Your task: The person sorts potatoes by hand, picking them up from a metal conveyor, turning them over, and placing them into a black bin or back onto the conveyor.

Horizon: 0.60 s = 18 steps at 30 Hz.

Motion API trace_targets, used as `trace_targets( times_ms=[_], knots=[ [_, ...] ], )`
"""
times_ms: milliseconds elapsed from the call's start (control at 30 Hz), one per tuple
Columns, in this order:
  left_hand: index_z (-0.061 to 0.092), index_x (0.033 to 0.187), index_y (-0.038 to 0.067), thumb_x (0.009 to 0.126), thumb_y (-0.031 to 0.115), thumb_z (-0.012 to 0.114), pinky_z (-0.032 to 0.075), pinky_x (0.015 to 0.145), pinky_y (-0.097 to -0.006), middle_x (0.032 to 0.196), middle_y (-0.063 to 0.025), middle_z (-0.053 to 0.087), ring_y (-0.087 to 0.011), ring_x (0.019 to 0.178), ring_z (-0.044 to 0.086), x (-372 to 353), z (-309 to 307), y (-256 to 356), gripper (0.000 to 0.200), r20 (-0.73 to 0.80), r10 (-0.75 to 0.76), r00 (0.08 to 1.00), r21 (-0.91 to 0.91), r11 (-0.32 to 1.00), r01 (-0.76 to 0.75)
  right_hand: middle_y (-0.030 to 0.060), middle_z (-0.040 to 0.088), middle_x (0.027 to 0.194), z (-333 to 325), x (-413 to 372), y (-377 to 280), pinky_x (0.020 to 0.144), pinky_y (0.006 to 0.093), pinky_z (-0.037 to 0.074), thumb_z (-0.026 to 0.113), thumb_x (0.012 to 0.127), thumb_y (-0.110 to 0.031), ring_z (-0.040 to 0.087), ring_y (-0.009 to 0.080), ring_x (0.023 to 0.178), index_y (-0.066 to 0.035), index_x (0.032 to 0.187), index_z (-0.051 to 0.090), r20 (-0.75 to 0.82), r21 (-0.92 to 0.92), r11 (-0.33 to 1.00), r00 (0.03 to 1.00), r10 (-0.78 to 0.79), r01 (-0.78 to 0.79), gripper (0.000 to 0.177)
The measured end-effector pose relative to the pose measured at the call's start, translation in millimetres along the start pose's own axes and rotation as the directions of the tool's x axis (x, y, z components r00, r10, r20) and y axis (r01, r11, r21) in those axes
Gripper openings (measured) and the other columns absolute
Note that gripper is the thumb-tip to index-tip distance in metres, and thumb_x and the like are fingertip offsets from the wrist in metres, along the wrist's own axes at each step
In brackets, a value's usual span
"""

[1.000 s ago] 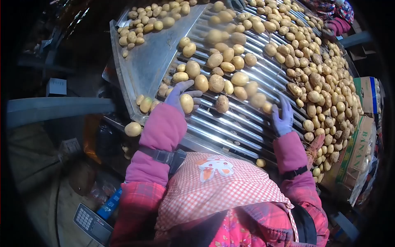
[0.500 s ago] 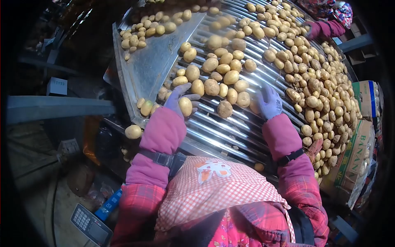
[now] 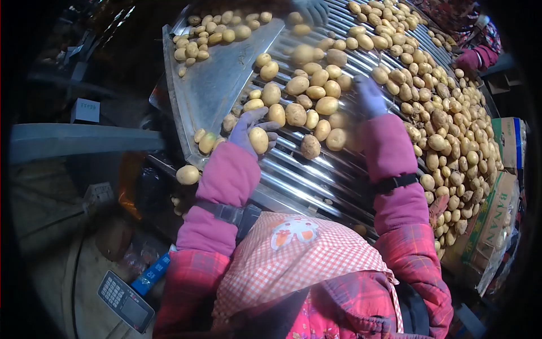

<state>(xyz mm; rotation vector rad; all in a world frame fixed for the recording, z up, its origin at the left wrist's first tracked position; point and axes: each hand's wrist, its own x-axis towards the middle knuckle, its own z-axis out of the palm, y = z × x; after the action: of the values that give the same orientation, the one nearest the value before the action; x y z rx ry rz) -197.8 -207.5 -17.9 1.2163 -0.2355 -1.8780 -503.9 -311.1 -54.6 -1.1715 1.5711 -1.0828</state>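
**Head view: one potato cupped in the left hand at a roller sorter**

Head view showed a dim work shed with a roller conveyor of shiny metal bars sloping away from the person. A smooth metal side tray on its left carried small tubers. Loose potatoes covered the rollers, thickest along the right edge. Cardboard boxes stood beside that edge, and a weighing scale lay low on the left floor. Another person's gloved hand showed at the far right corner.

The left hand, in a purple glove, lay at the near left end of the rollers. Its fingers curled around a potato. That potato was oval, its long axis running from palm toward fingertips, across the bars and away from the person. Its skin was pale yellow, smooth and clean.

The right hand, also gloved, was stretched out over the middle heap. It was blurred, so whether it gripped anything could not be told.
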Motion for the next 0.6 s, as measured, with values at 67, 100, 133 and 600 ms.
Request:
trace_targets(
  times_ms=[67,100,133,600],
  knots=[
    [0.052,0.126,0.016,0.087,0.045,0.050,0.050,0.061,-0.0292,0.099,-0.0129,0.064,-0.0200,0.070,0.061,3.5,-1.7,1.8,0.049,0.003,-0.016,1.000,-0.013,1.000,0.016,0.0063,0.062,0.110,-46.2,11.9,18.4,0.093,0.0290,0.043,0.057,0.092,-0.036,0.056,0.0155,0.101,-0.008,0.120,0.059,-0.133,0.069,0.991,0.986,-0.104,0.114,0.040],
    [0.052,0.126,0.015,0.087,0.044,0.051,0.050,0.059,-0.0289,0.099,-0.0132,0.064,-0.0200,0.069,0.061,5.4,-2.2,1.1,0.049,0.008,-0.031,0.999,-0.020,0.999,0.032,0.0079,0.063,0.110,-65.1,12.6,32.8,0.093,0.0299,0.043,0.055,0.093,-0.033,0.058,0.0174,0.102,-0.007,0.118,0.060,-0.199,0.072,0.977,0.963,-0.182,0.200,0.037],
    [0.052,0.126,0.015,0.087,0.044,0.051,0.050,0.059,-0.0289,0.099,-0.0132,0.064,-0.0200,0.069,0.061,6.7,-2.4,0.0,0.049,0.017,-0.037,0.999,-0.025,0.999,0.037,0.0079,0.063,0.110,-78.2,6.8,38.8,0.093,0.0299,0.043,0.055,0.093,-0.033,0.058,0.0174,0.102,-0.007,0.118,0.060,-0.203,0.061,0.978,0.962,-0.184,0.200,0.037],
    [0.054,0.121,0.008,0.089,0.038,0.046,0.050,0.053,-0.0327,0.096,-0.0143,0.065,-0.0209,0.065,0.060,32.4,-31.9,-19.0,0.045,0.045,0.092,0.995,0.054,0.994,-0.094,0.0100,0.051,0.129,-64.3,-57.5,57.7,0.099,0.0448,0.036,0.056,0.084,-0.035,0.047,0.0304,0.119,-0.014,0.126,0.053,-0.021,-0.913,0.354,0.842,-0.539,0.204,0.047]
  ],
)
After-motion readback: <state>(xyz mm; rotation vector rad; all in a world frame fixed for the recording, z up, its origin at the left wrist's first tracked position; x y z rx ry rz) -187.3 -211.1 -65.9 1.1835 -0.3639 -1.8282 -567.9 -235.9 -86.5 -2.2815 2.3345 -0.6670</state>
